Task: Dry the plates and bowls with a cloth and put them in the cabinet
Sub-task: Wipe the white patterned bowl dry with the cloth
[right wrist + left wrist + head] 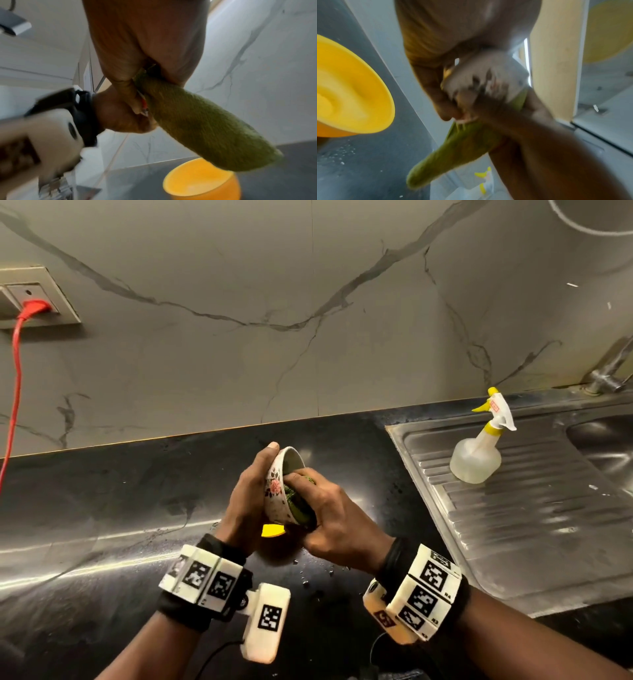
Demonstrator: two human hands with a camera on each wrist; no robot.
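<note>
Black polished stone forms the desk (pixel 102 508), wet with droplets, under a grey marbled wall with a red plug (pixel 36 307) at far left. Left of the sink's steel drainboard (pixel 513 508), the left hand (pixel 250 501) curls round the outside of a small floral bowl (pixel 275 491), held tilted above the desk. Inside it the right hand (pixel 329 518) grips a green cloth (pixel 197 121), whose loose tail hangs over a yellow bowl (pixel 202 180) below. On the drainboard stands a spray bottle (pixel 478 453). Judging by the wet glaze, the floral bowl could slip during a hard wipe, or the dangling tail could soak up the droplets.
</note>
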